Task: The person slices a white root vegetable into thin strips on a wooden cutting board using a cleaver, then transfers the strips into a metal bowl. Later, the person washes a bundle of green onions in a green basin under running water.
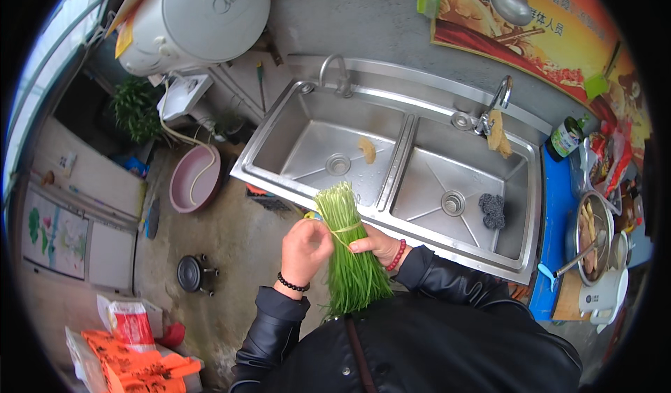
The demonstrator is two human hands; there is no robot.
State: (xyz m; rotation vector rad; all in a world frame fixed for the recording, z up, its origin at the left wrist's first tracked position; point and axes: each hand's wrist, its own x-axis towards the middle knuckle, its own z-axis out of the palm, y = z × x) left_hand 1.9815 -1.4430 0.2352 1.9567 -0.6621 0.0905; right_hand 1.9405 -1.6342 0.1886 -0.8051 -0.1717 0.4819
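A thick bundle of green garlic chives (356,277), its pale cut ends towards the sink, stands out before my chest. My right hand (381,247) grips it from the side, the thumb lying across the stalks. Around the bundle runs a thin yellowish tie (348,229). My left hand (306,249) has its fingertips pinched together at the tie's left side; the exact grip is partly hidden by the fingers. The cut ends overlap the front rim of a stainless steel double sink (385,157) in view. The leafy ends reach down to my black jacket.
A tan cloth-like piece (367,150) lies in the left basin, steel-wool scourers (491,210) in the right. Faucets (335,73) rise behind. At right, a blue surface (550,183) bears a bottle (565,139) and a metal pot (595,236). A pink basin (196,178) and wheeled stool (191,273) stand left.
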